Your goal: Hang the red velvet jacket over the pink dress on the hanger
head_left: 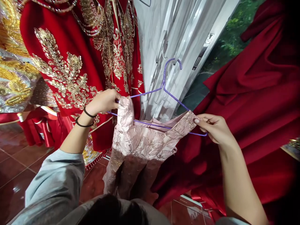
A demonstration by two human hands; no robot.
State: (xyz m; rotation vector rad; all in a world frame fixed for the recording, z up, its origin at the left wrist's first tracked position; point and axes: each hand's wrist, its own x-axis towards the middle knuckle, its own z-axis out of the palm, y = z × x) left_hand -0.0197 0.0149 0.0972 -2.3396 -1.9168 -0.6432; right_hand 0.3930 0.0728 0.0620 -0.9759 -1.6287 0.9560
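A pale pink dress [150,142] with a shiny flower pattern hangs on a purple wire hanger [163,82]. My left hand [105,101] is closed at the dress's left shoulder strap, by the hanger's left arm; its fingertips are partly hidden. Thumb and fingers of my right hand [212,125] pinch the right shoulder strap near the hanger's right end. The hanger's hook points up in front of a white folding door, held by neither hand. Below the bodice, the skirt drops into shadow in front of my body.
Red garments with gold beadwork [75,72] hang at the left, beside a yellow and silver sequined garment [14,78]. Large dark red cloth [253,103] drapes down the right side. Behind the hanger stands the white folding door [152,40]. Red tiles [14,168] cover the floor.
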